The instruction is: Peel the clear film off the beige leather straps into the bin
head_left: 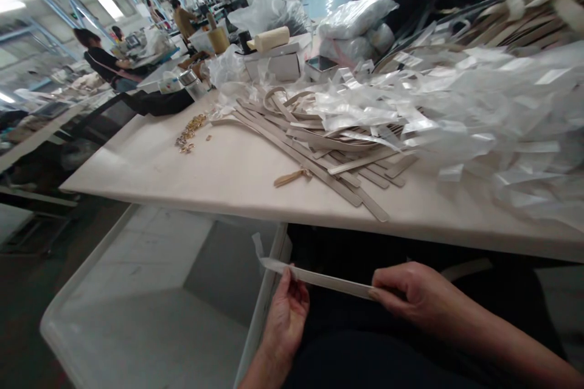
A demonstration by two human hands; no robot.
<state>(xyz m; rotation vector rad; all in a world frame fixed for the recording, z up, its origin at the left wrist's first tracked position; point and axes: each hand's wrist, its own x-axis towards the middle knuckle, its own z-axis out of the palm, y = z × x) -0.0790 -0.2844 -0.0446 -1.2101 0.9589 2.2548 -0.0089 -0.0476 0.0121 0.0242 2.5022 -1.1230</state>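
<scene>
A flat beige strap (333, 281) is stretched between my two hands, below the table's front edge. My left hand (287, 310) pinches it near its left end, where a whitish translucent wrapping strip (267, 260) sticks out past my fingers. At the other side my right hand (410, 292) is closed around the strap, with the thumb on it. On the table above lies a pile of similar straps (314, 158), their ends pointing toward me. A small tan tool or bundle (289, 178) rests beside them; its kind is unclear.
Crumpled translucent wrapping strips (479, 109) cover the right of the table (137, 170). Small gold metal pieces (191, 130) lie at the left. Below stands a large white bin (150, 304), its rim near my left hand. Farther back, a person (107, 64) sits at another table.
</scene>
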